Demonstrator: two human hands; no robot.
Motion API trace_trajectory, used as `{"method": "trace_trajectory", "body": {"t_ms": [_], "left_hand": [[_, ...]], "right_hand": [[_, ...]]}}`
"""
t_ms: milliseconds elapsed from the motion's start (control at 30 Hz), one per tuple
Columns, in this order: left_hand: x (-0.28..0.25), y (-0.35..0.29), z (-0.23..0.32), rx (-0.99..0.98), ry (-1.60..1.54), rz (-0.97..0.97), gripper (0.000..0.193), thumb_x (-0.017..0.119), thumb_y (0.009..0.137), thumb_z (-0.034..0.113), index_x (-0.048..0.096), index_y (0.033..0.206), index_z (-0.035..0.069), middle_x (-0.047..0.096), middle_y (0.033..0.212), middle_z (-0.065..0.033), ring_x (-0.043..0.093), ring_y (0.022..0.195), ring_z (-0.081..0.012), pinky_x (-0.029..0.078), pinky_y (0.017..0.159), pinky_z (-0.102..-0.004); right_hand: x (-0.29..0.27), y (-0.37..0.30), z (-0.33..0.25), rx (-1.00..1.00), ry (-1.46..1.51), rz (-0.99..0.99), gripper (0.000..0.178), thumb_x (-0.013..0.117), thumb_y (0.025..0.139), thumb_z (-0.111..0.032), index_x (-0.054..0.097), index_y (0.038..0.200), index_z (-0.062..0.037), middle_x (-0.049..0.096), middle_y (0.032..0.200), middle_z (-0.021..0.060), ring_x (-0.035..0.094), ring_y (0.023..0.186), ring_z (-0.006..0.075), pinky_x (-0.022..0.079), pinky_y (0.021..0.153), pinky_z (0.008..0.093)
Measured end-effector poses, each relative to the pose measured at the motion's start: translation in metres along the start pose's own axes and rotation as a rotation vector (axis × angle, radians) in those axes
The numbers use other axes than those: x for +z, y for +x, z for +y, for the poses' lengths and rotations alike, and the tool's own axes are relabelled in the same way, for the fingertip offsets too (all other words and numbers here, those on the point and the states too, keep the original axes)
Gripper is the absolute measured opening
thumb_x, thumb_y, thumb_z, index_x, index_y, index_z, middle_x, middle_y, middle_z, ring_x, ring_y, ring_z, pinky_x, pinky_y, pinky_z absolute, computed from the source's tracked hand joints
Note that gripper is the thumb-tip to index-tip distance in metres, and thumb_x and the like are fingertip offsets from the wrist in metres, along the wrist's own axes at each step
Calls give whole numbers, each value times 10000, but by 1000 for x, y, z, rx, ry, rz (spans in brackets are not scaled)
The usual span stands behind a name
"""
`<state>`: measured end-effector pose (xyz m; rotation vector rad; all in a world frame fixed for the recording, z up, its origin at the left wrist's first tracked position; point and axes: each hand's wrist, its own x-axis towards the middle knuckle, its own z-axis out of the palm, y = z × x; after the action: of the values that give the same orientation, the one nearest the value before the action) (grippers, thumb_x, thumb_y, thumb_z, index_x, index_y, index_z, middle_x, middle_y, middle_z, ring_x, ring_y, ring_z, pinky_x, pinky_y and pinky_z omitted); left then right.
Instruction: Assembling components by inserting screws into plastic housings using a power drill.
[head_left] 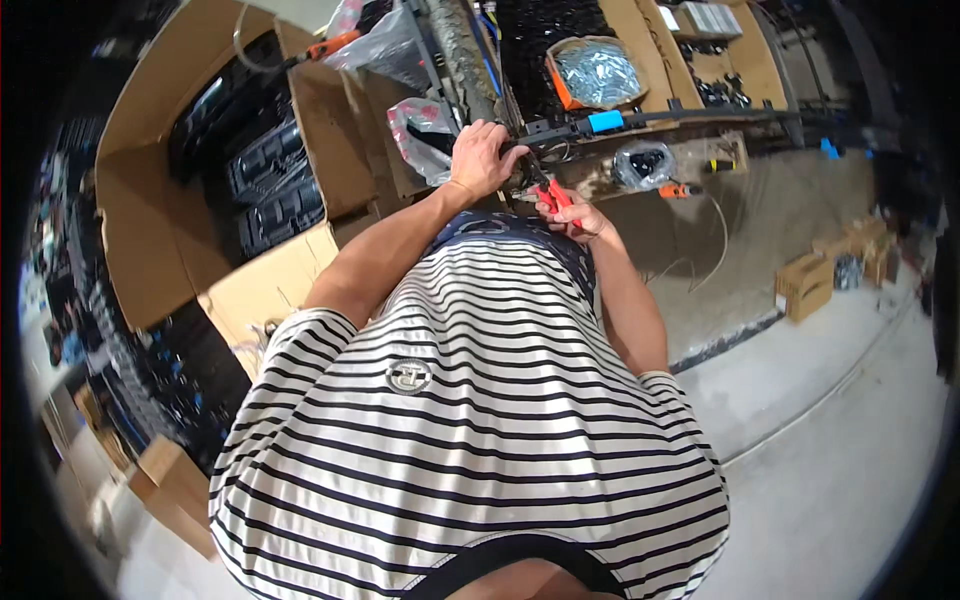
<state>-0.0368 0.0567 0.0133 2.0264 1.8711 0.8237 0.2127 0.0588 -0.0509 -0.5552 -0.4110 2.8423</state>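
Hands with red-handled pliers, lettered badge, striped shirt

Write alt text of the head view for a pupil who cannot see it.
A person in a striped shirt holds red-handled pliers in the right hand, with the left hand close by. To the left stands an open cardboard box of black parts; ahead, a smaller box holds small silvery pieces.

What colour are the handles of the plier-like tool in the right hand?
Red handles; best seen in the head view.
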Motion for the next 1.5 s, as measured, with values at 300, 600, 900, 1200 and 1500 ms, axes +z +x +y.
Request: {"method": "trace_trajectory", "body": {"t_ms": [300,600,900,1200,1500], "left_hand": [[-15,-8,-2,84,-36,-80,326,747,740,293,618,909,45,573,878,-119,534,878,-315,441,769,-405],[-18,-3,-3,37,-25,-169,401,763,711,307,630,974,36,572,908,-131,539,925,-330,446,825,-412],[-18,-5,-2,39,-33,-172,434,758,714,362,647,963,24,592,899,-134,556,933,-322,455,839,-410],[-19,-3,-7,36,-41,-192,431,738,737,370,648,971,20,598,904,-130,557,940,-314,450,853,-408],[-17,-2,-7,53,-63,-172,415,728,749,367,649,955,16,610,919,-132,557,939,-315,447,845,-404]], "right_hand": [[4,9,-14,8,-816,448,541,531,696,25,538,1237,6,619,1043,101,628,936,196,492,779,287],[28,6,-20,120,-952,279,453,482,697,37,624,1127,39,627,1116,157,623,1029,228,477,836,317],[40,2,-11,126,-885,321,550,473,704,2,577,1243,35,622,1157,180,617,1054,251,470,815,286],[31,4,-12,43,-737,219,583,471,693,14,551,1269,43,609,1185,181,592,1105,232,471,752,261],[49,4,0,81,-1203,432,580,450,591,63,631,1142,63,632,1144,159,605,944,194,467,800,258]]}}
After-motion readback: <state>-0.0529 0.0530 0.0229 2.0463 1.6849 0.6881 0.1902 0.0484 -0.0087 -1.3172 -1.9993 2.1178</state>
